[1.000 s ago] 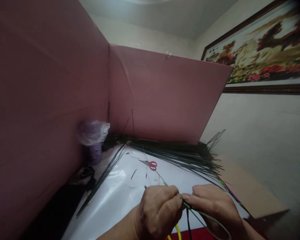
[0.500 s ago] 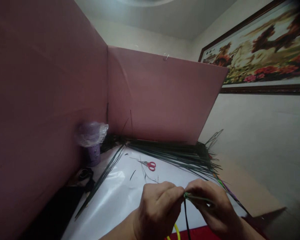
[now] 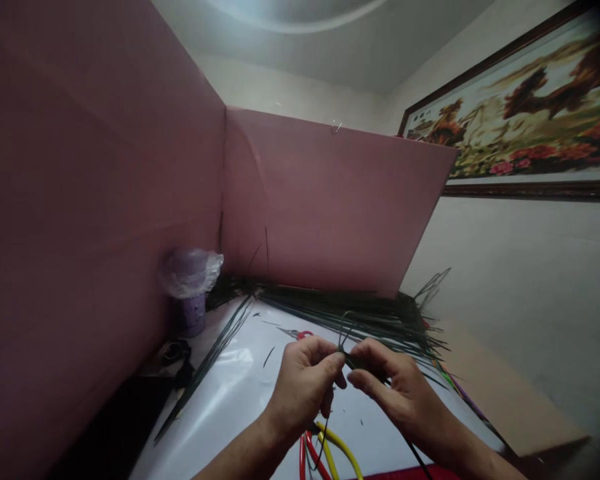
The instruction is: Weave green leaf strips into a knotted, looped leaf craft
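Note:
My left hand [image 3: 305,377] pinches a thin dark green strip [image 3: 341,347] between thumb and fingertips. A narrow loop of the strip stands up above the pinch, and one strand hangs below it. Just to the right, my right hand [image 3: 400,387] has its thumb and fingers bent around another length of the strip, whose end trails down under the wrist. Below the hands lie a yellow-handled tool [image 3: 343,443] and a red-handled tool [image 3: 303,460], their heads mostly hidden. Behind the left hand, red-handled scissors [image 3: 295,333] are partly covered.
Long green strips [image 3: 325,310] lie along the back of the white tabletop [image 3: 215,400], with another bunch [image 3: 205,367] at the left. A purple cup [image 3: 194,313] topped with clear plastic stands back left. Pink panels [image 3: 325,213] enclose the left and back; cardboard [image 3: 510,387] lies right.
Both hands have moved up and away from me and turned, showing the fingers. The strip's loop now points upward. The coloured handles below show more fully, while the scissors are partly covered.

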Demonstrator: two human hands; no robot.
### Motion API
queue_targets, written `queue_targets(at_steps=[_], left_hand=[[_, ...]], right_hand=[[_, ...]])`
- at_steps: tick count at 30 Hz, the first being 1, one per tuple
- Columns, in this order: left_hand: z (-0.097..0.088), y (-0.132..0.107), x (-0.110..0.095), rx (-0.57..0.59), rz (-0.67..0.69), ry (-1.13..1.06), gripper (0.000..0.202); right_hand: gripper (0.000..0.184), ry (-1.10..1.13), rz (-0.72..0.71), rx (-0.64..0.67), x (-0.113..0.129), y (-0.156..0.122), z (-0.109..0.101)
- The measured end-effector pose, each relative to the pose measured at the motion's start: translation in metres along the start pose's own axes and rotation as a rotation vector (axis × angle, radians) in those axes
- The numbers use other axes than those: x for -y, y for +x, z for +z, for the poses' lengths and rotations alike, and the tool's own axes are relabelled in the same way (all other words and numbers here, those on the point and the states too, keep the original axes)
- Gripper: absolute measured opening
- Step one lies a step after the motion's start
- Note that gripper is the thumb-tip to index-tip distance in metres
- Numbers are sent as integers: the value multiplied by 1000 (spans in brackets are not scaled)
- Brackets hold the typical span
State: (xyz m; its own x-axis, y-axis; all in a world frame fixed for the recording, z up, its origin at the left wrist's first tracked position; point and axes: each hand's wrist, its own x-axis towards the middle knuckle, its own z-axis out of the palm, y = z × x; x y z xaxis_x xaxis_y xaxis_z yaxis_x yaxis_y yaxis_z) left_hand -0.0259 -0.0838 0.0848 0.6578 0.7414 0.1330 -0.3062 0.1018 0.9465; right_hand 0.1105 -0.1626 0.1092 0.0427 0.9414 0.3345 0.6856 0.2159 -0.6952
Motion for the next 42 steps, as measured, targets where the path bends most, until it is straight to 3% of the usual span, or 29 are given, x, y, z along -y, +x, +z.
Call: queue_targets(at_steps=[8, 15, 25, 29, 34, 38, 42], left_hand=[[-5, 8, 9, 67, -23, -81, 30], [-3, 10, 14, -55, 17, 43, 30], [0, 15, 23, -125, -13, 15, 21], [3, 21, 9, -138, 48, 87, 20], [2, 29, -27, -114, 117, 238, 24], [-14, 35, -42, -144, 146, 303, 23], [-38, 39, -42, -267, 89, 372, 20]], right_hand=[[31, -80, 30, -6, -11, 8, 4], [28, -35, 19, 49, -12, 12, 9], [24, 83, 59, 67, -33, 8, 17], [26, -9, 22, 20, -29, 13, 6], [20, -43, -48, -41, -12, 31, -14], [23, -30, -180, -126, -16, 43, -14], [27, -259, -257, -152, -33, 48, -1]])
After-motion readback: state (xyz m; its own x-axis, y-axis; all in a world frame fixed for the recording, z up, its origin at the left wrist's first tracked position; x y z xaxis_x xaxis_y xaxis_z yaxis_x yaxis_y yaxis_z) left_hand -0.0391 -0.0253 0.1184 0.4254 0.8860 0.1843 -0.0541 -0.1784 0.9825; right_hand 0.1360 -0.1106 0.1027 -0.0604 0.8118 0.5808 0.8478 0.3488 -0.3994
